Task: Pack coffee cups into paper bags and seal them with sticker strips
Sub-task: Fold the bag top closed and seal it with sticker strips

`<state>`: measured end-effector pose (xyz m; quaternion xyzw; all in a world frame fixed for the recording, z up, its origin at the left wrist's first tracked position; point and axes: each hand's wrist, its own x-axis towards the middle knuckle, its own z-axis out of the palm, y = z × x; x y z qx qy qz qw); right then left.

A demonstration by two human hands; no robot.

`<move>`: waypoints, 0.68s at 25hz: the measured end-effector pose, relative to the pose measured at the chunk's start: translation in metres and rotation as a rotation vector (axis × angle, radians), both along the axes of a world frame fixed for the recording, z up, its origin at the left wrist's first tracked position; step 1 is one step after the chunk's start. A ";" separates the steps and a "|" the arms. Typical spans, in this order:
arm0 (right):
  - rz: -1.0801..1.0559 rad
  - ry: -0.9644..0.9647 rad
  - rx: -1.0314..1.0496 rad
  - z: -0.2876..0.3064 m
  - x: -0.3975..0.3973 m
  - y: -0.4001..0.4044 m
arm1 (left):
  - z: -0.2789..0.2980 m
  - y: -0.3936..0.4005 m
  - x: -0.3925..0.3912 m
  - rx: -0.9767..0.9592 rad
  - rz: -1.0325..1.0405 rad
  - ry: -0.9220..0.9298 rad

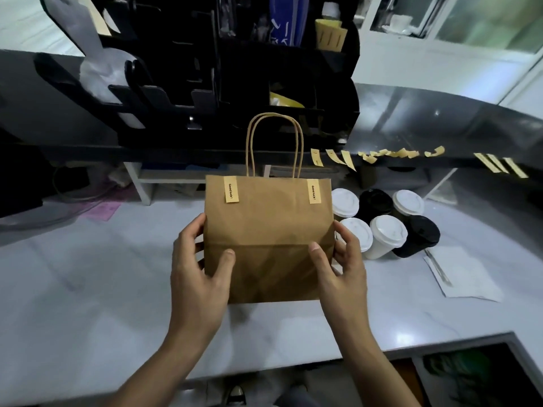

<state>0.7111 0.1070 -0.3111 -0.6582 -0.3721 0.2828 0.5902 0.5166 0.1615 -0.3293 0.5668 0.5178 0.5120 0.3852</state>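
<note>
brown paper bag (pixel 269 230), left hand (pixel 199 265), right hand (pixel 340 265) gripping sides

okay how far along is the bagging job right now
Done: the paper bag is closed with two sticker strips along its top edge. In hand: left hand and right hand grip its sides. Left: six lidded cups stand unbagged beside it.

A pale marble counter (pixel 88 289) is carrying a brown paper bag (pixel 269 230) at centre, lidded cups (pixel 388 224) to the right, and white paper (pixel 464 274) nearer right.
</note>
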 end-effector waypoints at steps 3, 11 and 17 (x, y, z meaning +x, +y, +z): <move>-0.047 0.004 0.008 0.003 0.007 -0.013 | 0.005 0.000 0.012 -0.002 -0.046 -0.011; -0.217 0.014 -0.007 0.010 0.041 -0.048 | 0.016 -0.008 0.055 0.027 -0.195 -0.039; -0.352 0.022 -0.012 0.010 0.076 -0.089 | 0.022 -0.027 0.106 0.016 -0.353 -0.053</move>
